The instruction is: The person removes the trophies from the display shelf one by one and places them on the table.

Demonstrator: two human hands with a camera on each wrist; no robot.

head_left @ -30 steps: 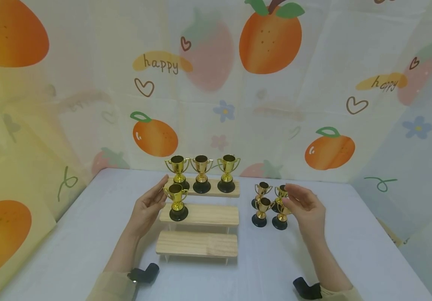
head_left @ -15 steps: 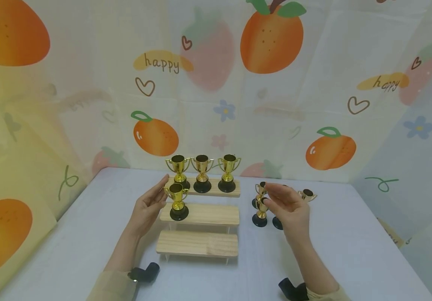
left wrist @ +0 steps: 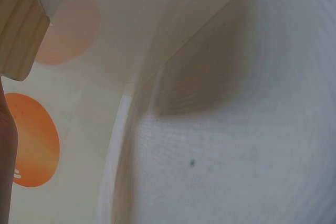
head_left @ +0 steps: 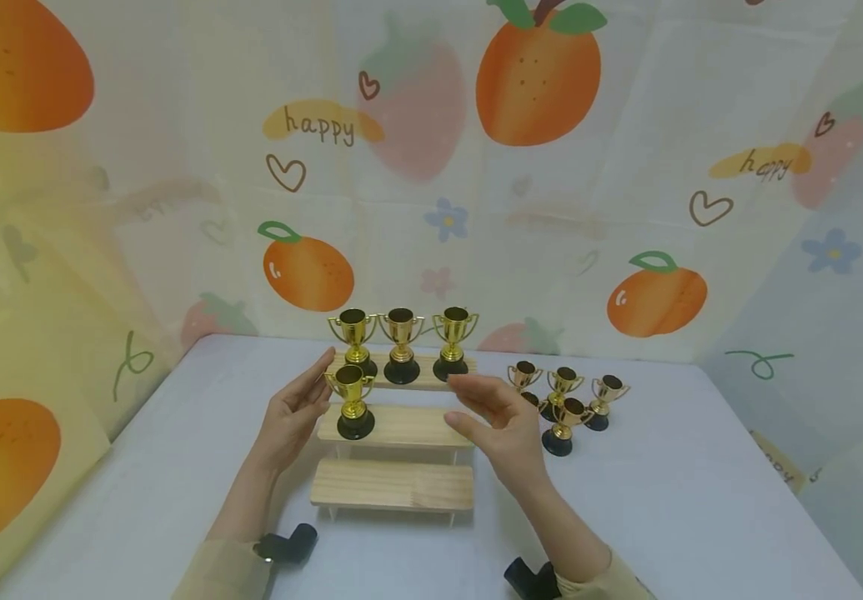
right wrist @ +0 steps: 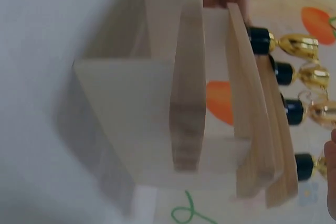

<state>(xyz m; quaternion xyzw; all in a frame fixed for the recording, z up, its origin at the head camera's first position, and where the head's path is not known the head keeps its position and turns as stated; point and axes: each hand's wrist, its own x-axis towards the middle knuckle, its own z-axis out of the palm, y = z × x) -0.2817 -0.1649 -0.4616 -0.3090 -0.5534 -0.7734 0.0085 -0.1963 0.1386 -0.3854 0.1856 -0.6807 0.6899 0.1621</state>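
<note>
A three-tier wooden stand with pale plank shelves stands on the table. Three gold trophies with black bases, one of them the middle trophy, line the top shelf. A single trophy stands at the left of the middle shelf. My left hand is at the stand's left side, fingers extended by the top plank's end, thumb beside that single trophy. My right hand is at the right ends of the upper shelves, fingers loosely bent, a gap between thumb and fingers and nothing visible in it.
Several more small gold trophies, including the rightmost trophy, stand upright on the white-covered table to the right. My right hand partly hides one. A fruit-printed cloth hangs behind.
My right hand has moved left from over the loose trophies to the stand's right side, uncovering trophies it had hidden. My left hand and the trophies on the stand have stayed put.
</note>
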